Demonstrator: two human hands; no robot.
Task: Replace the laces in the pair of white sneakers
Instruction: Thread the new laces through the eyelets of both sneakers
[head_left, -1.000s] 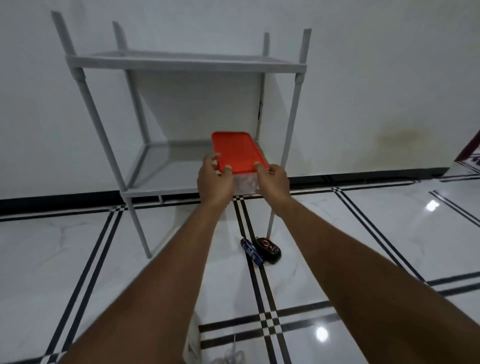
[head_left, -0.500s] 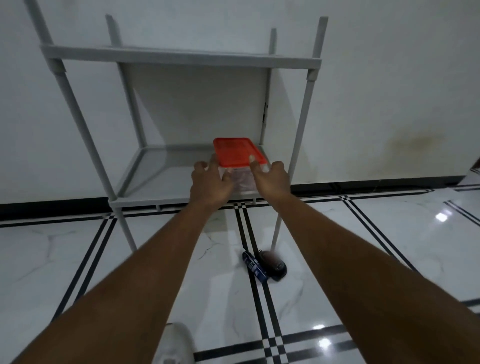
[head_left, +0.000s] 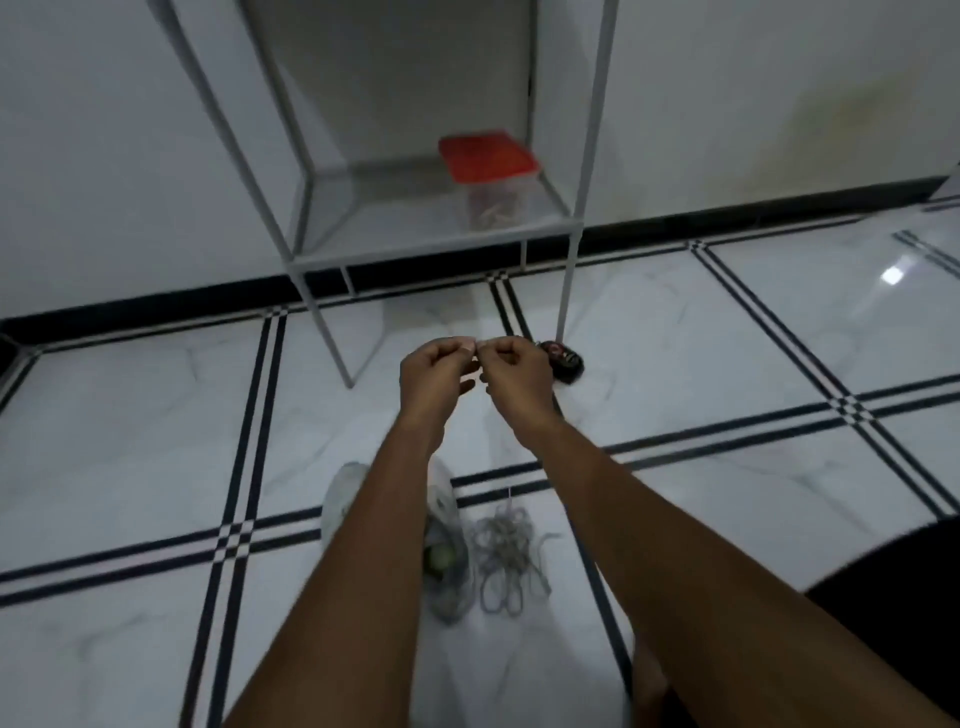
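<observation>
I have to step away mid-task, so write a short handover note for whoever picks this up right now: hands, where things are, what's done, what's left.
Left hand and right hand: raised together over the floor, fingers curled, tips nearly meeting; whether they pinch anything is too blurred to tell.
Red-lidded container: standing on the rack's lower shelf, touched by neither hand.
White sneakers: on the floor beneath the forearms, partly hidden.
Grey laces: loose tangle on the floor beside the sneakers.
Done: laces appear to be out.
Left: thread laces into both sneakers.
</observation>
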